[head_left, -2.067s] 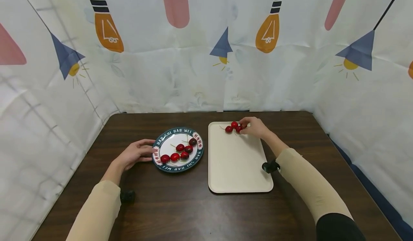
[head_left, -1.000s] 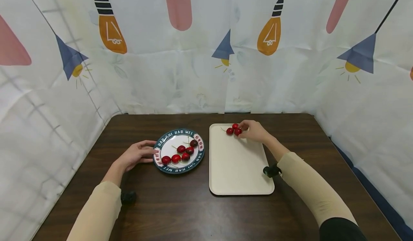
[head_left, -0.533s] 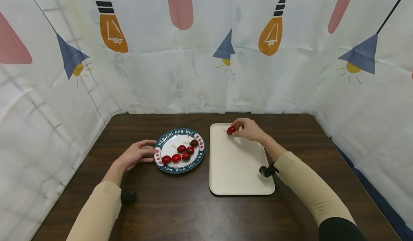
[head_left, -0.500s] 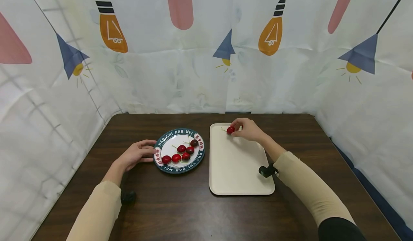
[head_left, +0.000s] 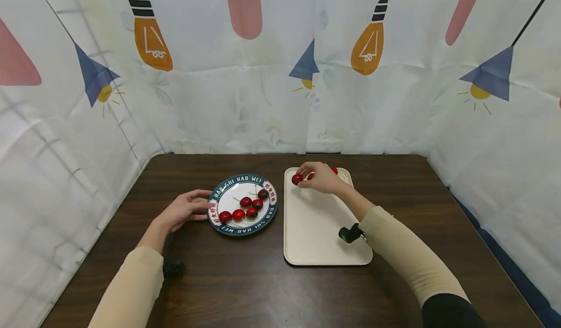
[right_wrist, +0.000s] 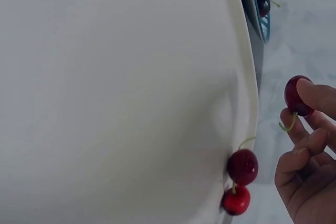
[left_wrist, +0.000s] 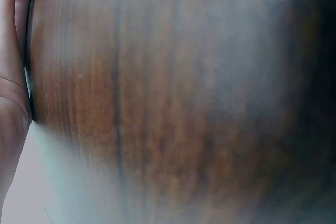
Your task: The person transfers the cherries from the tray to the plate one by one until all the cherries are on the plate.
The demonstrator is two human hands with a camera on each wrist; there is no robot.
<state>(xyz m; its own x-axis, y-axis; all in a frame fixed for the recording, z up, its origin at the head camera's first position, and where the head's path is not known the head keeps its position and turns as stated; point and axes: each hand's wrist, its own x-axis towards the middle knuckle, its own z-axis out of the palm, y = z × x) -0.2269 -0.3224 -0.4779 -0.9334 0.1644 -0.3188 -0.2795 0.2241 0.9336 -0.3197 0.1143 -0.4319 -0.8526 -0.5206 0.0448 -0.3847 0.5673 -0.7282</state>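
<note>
My right hand (head_left: 323,178) is over the far end of a cream tray (head_left: 324,230). Thumb and fingers pinch a dark red cherry (right_wrist: 298,95) with a curled green stem; in the head view it shows near the tray's far left corner. Two more cherries lie by the tray's far edge, a dark one (right_wrist: 243,167) and a brighter one (right_wrist: 235,200), partly hidden by the hand in the head view. My left hand (head_left: 186,210), fingers extended, touches the left rim of a round plate (head_left: 228,199) with a blue-green patterned border. Several cherries (head_left: 252,212) lie on the plate.
Plate and tray stand side by side on a dark brown wooden table (head_left: 245,279), with a narrow gap between them. A white curtain (head_left: 197,108) printed with lamps and bulbs surrounds the table's far side and flanks. Black wrist cameras (head_left: 350,233) sit at both sleeves.
My right hand has taken hold of a cherry and moved left with it across the tray's far end. A cherry to the hand's right is visible again. The left hand stays at the plate.
</note>
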